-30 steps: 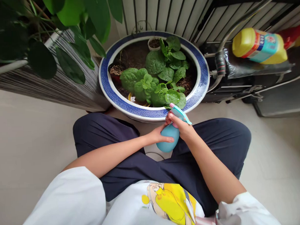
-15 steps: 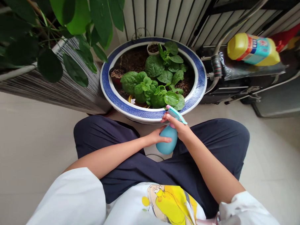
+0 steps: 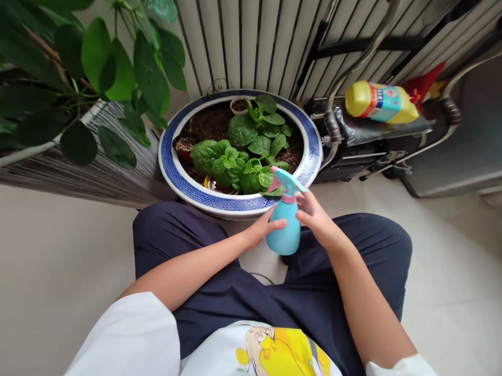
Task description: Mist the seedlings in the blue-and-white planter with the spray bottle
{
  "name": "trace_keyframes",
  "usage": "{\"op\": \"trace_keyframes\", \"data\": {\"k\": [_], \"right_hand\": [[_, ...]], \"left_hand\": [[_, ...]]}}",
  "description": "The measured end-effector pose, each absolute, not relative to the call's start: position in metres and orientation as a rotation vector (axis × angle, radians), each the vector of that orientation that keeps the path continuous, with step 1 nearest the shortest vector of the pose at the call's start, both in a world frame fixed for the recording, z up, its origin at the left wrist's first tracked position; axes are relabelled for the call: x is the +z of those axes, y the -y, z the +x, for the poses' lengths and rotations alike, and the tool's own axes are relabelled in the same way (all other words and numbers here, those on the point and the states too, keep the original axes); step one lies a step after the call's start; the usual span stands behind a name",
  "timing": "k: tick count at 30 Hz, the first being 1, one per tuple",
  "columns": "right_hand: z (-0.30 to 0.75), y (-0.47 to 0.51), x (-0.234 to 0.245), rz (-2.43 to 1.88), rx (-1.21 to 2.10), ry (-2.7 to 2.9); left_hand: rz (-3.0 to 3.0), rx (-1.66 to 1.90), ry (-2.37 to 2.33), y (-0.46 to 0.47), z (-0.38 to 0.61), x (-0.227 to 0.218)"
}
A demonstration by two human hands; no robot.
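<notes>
A small blue spray bottle (image 3: 284, 228) with a teal and pink trigger head is held between my knees, just in front of a round blue-and-white planter (image 3: 179, 180). My left hand (image 3: 263, 228) cups the bottle's left side with fingers wrapped on its body. My right hand (image 3: 316, 214) rests against the bottle's right side near the neck, fingers partly spread. Leafy green plants (image 3: 245, 155) grow in dark soil inside the planter, with a small white pot (image 3: 238, 105) at its far edge.
A large ribbed grey pot (image 3: 88, 173) with big green leaves stands at the left. A yellow bottle (image 3: 378, 102) lies on a black seat-like frame at the right. A slatted white wall runs behind. Pale floor tiles lie on both sides.
The view has tilted up and pulled back. My right hand has come off the trigger head and now sits beside the bottle's neck. The bottle stands more upright.
</notes>
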State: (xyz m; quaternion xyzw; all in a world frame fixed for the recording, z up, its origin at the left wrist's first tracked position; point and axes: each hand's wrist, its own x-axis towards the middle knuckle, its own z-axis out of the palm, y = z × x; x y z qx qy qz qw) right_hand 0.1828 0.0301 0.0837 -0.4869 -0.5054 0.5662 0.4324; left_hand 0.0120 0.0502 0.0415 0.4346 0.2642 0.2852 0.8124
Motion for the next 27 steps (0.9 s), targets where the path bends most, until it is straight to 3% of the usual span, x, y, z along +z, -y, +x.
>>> {"op": "trace_keyframes", "data": {"k": [8,14,20,27], "right_hand": [[0.157,-0.004,0.065,-1.603,1.11,1.446],[0.127,0.001,0.067,-1.976,0.604,1.681],[0.103,-0.006,0.077,-1.974,0.428,1.73],[0.1,-0.035,0.084,-1.972,0.355,1.536]], "left_hand": [[1.09,0.682,-0.985,-0.046,-0.004,0.041],[1.249,0.922,-1.177,-0.043,0.009,0.068],[1.278,1.137,-1.584,-0.075,0.021,0.089],[1.202,1.128,-1.213,-0.124,0.039,0.106]]}}
